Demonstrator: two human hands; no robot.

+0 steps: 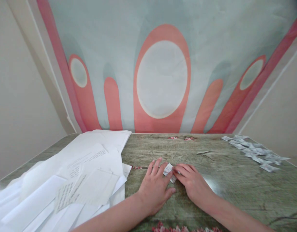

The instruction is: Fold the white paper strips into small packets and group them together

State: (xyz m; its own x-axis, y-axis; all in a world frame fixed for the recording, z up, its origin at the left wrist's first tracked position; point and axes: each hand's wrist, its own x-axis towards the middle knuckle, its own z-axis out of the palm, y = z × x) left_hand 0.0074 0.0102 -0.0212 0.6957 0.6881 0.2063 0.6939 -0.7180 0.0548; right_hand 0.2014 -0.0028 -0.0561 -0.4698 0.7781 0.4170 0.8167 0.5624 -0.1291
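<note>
Both my hands rest on a green wood-patterned table [211, 158] near its middle. My left hand [155, 187] lies flat with fingers stretched out, its fingertips pressing on a small folded piece of printed paper [169, 170]. My right hand [192, 183] lies beside it, fingers extended and close together, their tips touching the same paper from the right. The paper lies on the table between the two hands and is partly covered by the fingers.
A loose heap of white sheets and envelopes [73, 180] covers the table's left side. Several small folded paper pieces [257, 151] lie scattered at the far right. Tiny red scraps [182, 138] lie near the far edge. A patterned wall hanging [163, 77] stands behind.
</note>
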